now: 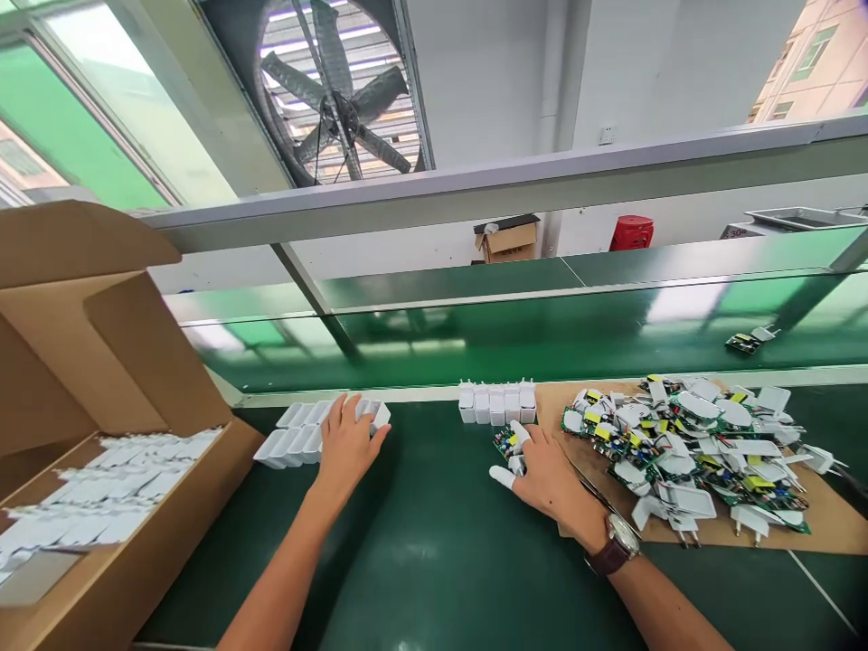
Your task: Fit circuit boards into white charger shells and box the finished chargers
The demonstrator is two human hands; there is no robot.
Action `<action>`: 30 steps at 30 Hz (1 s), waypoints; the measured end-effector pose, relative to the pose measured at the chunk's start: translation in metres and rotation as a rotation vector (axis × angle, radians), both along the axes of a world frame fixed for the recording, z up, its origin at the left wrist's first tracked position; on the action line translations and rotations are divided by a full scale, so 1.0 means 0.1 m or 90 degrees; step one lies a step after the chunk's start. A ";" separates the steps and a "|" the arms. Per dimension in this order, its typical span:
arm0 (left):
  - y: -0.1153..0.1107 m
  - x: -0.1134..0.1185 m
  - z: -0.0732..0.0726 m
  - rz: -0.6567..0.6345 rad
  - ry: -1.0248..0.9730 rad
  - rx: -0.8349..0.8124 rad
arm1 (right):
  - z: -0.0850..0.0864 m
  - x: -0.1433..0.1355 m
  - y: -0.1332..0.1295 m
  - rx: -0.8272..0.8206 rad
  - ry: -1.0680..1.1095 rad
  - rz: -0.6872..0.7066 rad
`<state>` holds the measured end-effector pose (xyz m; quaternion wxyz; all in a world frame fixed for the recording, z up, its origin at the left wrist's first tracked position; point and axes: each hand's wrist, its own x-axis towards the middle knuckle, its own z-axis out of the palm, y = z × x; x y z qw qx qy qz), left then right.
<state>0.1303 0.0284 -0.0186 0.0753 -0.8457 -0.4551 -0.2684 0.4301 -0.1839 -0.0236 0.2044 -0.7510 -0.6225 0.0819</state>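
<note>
My left hand point(349, 443) is over a block of white open-topped plastic cases point(291, 438), its fingers apart. Its thumb and index finger are around the cases at the right end; whether they press on one is not clear. My right hand point(546, 466), with white covers on thumb and a finger and a watch point(620, 545) on the wrist, grips a small circuit board point(504, 442) with yellow and white parts. Part of that board is hidden under the fingers. Just beyond it stands a row of white plug cases point(497, 403), upright side by side.
A pile of circuit boards with white plug parts point(692, 443) covers a cardboard sheet point(831, 520) at right. An open carton point(223, 488) holding white parts stands at left. One board point(744, 342) lies on the green belt point(542, 334) behind a raised edge.
</note>
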 end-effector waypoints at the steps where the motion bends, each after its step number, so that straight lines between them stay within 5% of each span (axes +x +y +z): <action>1: -0.01 0.02 -0.02 -0.010 -0.010 -0.004 | -0.01 -0.01 0.00 -0.020 -0.024 -0.012; 4: -0.16 0.14 0.02 -0.109 -0.052 -0.075 | -0.08 0.01 0.00 -0.020 -0.068 0.009; 8: -0.43 0.33 0.18 -0.340 -0.039 -0.318 | -0.10 0.11 -0.02 0.013 -0.005 0.093; 11: -0.52 0.48 0.24 -0.424 -0.036 -0.443 | -0.06 0.17 -0.02 0.012 0.030 0.101; 17: -0.49 0.73 0.14 -0.440 -0.128 -0.500 | -0.01 0.16 -0.03 0.020 0.025 0.130; 22: -0.59 0.68 0.03 -0.472 -0.277 -0.588 | 0.01 0.10 -0.02 0.069 0.068 0.139; 30: -0.72 0.70 -0.25 -0.389 -0.189 -0.538 | 0.06 0.02 -0.06 0.200 0.174 0.158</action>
